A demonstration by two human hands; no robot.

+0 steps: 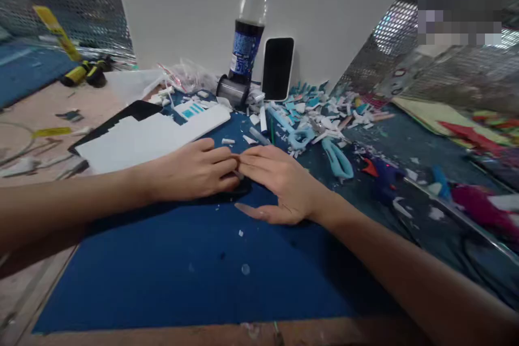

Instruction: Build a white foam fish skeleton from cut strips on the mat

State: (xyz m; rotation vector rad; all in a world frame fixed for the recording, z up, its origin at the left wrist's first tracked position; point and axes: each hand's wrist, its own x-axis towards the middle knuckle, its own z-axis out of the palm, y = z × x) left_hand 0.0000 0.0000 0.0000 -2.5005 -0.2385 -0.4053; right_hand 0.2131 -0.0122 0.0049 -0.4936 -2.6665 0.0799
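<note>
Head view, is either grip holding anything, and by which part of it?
Cannot be told: the left grip and right grip meet over the blue mat, and only a small pale bit shows between them.

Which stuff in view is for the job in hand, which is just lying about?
Likely in use:
- small pale piece by left hand and right hand, mostly hidden
- blue mat

Apparently lying about:
- bottle
- phone
- spool

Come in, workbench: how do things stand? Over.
Left hand curled, right hand spread, fingertips meeting over blue mat. Small pale piece there, mostly hidden. Scraps heaped beyond the hands.
</note>
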